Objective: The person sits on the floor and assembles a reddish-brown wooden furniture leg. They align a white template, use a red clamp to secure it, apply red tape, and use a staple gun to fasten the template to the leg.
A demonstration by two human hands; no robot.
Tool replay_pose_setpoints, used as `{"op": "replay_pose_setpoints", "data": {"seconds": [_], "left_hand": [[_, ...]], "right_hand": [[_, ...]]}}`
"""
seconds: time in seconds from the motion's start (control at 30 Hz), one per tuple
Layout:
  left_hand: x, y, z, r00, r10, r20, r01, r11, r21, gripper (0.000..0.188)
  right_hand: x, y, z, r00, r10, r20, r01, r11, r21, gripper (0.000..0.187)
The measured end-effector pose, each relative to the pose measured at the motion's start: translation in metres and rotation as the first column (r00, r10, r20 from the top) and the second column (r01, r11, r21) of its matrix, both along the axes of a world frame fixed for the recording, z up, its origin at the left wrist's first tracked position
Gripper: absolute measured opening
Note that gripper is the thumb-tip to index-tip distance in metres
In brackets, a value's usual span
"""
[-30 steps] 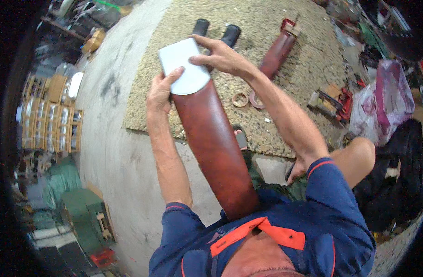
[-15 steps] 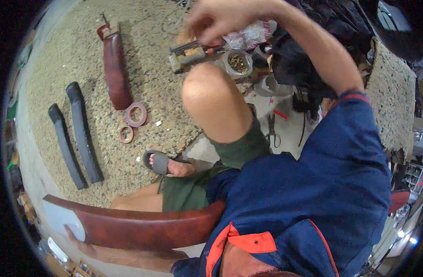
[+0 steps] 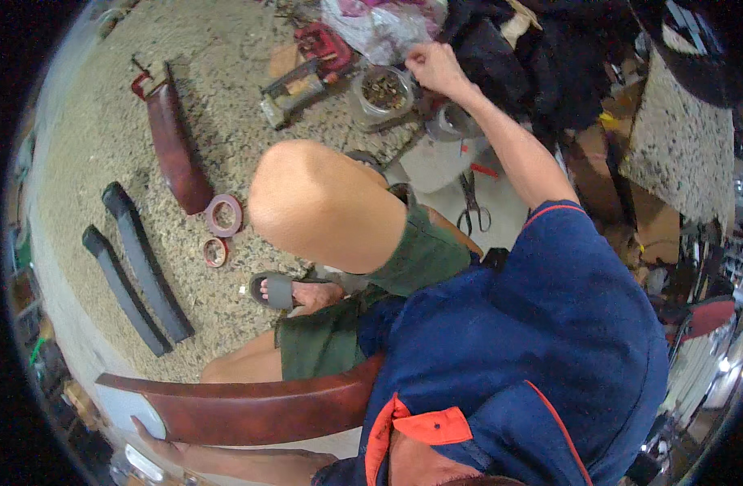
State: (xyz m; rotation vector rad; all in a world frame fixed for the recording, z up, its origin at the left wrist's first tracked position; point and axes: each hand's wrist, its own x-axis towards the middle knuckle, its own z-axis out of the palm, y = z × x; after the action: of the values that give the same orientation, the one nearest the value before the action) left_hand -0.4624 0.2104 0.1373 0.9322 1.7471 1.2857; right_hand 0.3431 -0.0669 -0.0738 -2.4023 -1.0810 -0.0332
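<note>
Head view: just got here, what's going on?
A person's left hand holds a long brown padded piece at its far end, thumb on the pale plate there; the near end meets the torso. The right hand is out beside an open tub of small parts; whether it grips anything is unclear. A second padded piece, two dark strips and two tape rolls lie on the speckled mat.

A larger tape roll (image 3: 224, 200) beside a smaller roll (image 3: 207, 253) on a speckled mat (image 3: 226, 105), dark scissors (image 3: 470, 200) well apart.
</note>
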Motion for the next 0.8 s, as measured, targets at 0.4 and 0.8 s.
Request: {"op": "replay_pose_setpoints", "data": {"seconds": [0.4,0.8], "left_hand": [[-0.004,0.026,-0.014,0.989,-0.118,0.091,0.118,0.993,0.004,0.073],[0.035,0.001,-0.010,0.936,-0.318,0.147,0.316,0.948,0.041,0.070]], "right_hand": [[-0.094,-0.165,-0.079,0.588,-0.386,-0.710,-0.234,0.759,-0.607,0.018],[-0.169,0.012,-0.161,0.802,-0.156,-0.576,-0.057,0.941,-0.335,0.027]]}}
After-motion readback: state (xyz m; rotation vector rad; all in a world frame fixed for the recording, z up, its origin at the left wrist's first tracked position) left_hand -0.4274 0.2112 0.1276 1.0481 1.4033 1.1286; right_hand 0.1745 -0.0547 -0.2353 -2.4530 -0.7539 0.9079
